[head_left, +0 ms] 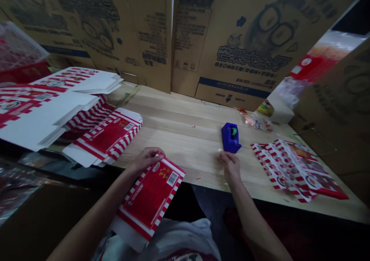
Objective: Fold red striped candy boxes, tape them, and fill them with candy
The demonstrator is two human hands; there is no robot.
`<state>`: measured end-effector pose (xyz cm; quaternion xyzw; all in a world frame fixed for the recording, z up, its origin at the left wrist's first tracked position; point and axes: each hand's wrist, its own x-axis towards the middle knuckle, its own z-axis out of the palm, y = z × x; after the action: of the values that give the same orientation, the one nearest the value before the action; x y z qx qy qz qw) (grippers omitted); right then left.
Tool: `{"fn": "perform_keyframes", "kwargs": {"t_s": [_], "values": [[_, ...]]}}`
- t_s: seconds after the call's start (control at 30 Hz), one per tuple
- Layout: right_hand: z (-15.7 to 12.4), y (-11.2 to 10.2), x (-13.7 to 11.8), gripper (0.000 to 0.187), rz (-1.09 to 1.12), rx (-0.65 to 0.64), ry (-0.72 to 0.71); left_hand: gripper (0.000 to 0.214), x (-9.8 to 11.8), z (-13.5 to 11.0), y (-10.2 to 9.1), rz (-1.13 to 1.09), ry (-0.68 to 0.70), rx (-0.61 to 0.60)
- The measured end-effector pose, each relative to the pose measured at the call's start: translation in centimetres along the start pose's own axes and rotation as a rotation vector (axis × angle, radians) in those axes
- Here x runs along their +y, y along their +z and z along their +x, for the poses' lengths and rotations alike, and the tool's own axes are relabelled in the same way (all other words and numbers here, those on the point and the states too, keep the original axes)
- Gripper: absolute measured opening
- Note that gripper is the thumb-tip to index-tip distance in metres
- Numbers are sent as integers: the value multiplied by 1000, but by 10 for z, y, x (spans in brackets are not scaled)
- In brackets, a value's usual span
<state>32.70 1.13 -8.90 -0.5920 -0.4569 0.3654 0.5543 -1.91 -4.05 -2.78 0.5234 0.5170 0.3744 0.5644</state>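
Note:
My left hand (147,161) grips the top edge of a flat red-and-white striped cardboard box blank (150,195), which hangs down over my lap. My right hand (229,165) rests on the pale wooden table (179,118) with its fingers curled, just below a blue tape dispenser (231,138). A faint glint by its fingertips may be clear tape, but I cannot tell. Several matching flat cartons lie in a stack (108,136) to the left of my left hand. Another striped stack (297,169) lies to the right of my right hand.
Large printed cardboard boxes (243,41) stand along the back and right of the table. A crumpled plastic packet (254,120) lies behind the dispenser. Folded white-and-red cartons (58,103) pile up at the far left. The table's front edge runs close to my body.

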Motion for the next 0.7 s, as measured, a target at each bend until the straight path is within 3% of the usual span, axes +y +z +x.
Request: {"fn": "perform_keyframes", "kwargs": {"t_s": [0.07,0.1,0.17,0.2,0.27,0.37,0.43,0.53,0.6,0.7], "values": [[-19,24,-19,35,-2,-310,16,38,-4,4,4,-59,-51,-101],[-28,37,-30,33,-13,-524,10,37,-5,5,7,-84,-71,-142],[-42,62,-50,30,-35,-898,-44,36,-6,8,11,-78,-64,-172],[-48,72,-58,29,-53,-1017,-92,35,-6,8,14,-73,-59,-182],[-56,88,-66,27,-114,-1056,-194,34,-6,8,17,-67,-49,-201],[-64,99,-63,27,-230,-939,-198,32,-4,4,18,-63,-35,-202],[-65,100,-57,26,-208,-896,-72,30,-2,2,18,-41,-10,-181],[-63,96,-53,31,18,-926,179,27,9,-1,19,32,48,-198],[-62,91,-57,40,196,-999,346,26,21,-3,22,82,99,-236],[-64,84,-64,38,363,-1142,510,24,39,-6,29,135,156,-281]]}}
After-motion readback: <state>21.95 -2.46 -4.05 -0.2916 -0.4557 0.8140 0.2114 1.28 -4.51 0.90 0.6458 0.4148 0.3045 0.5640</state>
